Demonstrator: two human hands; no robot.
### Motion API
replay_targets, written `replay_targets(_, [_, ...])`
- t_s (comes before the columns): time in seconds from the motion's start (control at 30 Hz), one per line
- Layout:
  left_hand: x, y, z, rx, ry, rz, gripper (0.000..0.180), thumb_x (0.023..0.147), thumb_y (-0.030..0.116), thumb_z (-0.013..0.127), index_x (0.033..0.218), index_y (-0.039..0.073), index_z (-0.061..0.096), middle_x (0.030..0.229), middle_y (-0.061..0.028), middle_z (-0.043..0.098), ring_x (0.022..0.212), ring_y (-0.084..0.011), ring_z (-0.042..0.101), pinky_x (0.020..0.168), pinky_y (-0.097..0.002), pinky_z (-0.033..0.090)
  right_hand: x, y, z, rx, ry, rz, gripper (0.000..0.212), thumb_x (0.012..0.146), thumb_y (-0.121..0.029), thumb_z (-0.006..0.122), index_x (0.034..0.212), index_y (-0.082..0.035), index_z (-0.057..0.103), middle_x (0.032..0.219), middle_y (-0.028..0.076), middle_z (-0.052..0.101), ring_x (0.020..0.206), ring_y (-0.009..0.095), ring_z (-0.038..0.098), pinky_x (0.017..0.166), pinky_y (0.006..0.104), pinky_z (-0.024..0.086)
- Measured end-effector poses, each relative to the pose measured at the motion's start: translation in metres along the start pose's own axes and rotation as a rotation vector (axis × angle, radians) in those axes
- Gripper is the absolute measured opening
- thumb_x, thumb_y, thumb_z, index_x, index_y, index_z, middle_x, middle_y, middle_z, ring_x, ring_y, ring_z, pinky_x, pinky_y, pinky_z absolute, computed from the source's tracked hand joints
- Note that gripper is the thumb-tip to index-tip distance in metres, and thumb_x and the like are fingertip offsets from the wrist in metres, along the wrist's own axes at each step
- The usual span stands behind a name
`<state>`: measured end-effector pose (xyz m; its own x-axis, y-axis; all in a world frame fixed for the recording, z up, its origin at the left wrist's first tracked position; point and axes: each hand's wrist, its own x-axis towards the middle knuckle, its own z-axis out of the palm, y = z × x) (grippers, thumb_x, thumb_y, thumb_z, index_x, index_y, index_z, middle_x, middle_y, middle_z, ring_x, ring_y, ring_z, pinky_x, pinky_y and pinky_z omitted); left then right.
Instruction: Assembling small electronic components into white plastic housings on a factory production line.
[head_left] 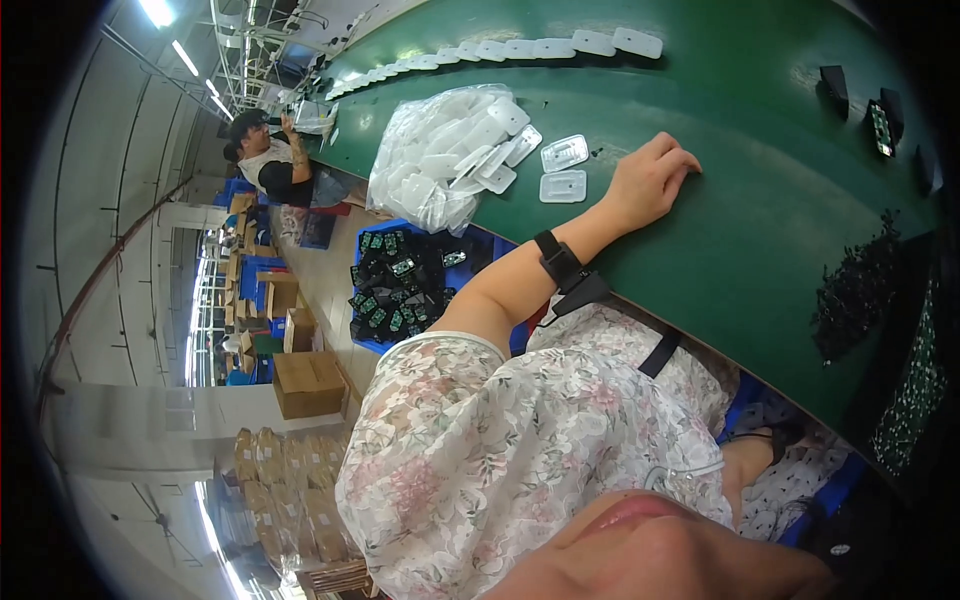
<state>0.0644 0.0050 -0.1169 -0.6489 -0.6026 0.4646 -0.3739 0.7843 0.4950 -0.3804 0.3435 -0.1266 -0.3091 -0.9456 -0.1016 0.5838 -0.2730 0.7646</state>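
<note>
My left hand (655, 182) rests on the green tabletop (690, 290), back upward. Its fingers are curled inward, and whatever they hold, if anything, is hidden beneath them. A black strap with a small box circles that wrist. Left of the hand lie two translucent white plastic covers (564, 186), one behind the other. Beside them is a clear bag (425, 160) of similar white covers, some spilling out of its mouth. Of my right arm (742, 468), only a short stretch of skin shows at the lower right, below the table edge; the fingers are hidden.
A row of white covers (553, 48) runs along the table's far side. Black housings (834, 88) and a green circuit board (881, 128) lie far right, with a heap of small black parts (855, 290) nearer. A blue crate (368, 345) holds circuit-board assemblies. Another person (275, 165) sits farther left.
</note>
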Motion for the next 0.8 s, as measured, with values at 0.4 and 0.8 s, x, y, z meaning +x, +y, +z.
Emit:
replay_targets(0.4, [0.002, -0.006, 0.002, 0.027, -0.004, 0.000, 0.010, 0.084, 0.005, 0.059, 0.089, 0.012, 0.063, 0.085, -0.0061, 0.054, 0.072, -0.0262, 0.059, 0.061, -0.0366, 0.048, 0.051, -0.034, -0.173, -0.341, -0.031, -0.026, 0.057, 0.099, -0.037, 0.035, 0.145, -0.004, 0.028, 0.146, 0.019, 0.035, 0.128, 0.033, 0.042, 0.112, 0.0445, 0.027])
replay_targets(0.8, [0.001, -0.007, 0.015, 0.036, -0.020, -0.001, 0.011, 0.085, 0.005, 0.058, 0.090, 0.012, 0.065, 0.089, -0.0081, 0.056, 0.076, -0.0283, 0.059, 0.063, -0.0376, 0.048, 0.040, -0.063, -0.290, -0.790, -0.092, -0.326, 0.060, 0.100, -0.042, 0.031, 0.146, -0.003, 0.025, 0.147, 0.019, 0.034, 0.129, 0.033, 0.041, 0.113, 0.0442, 0.025])
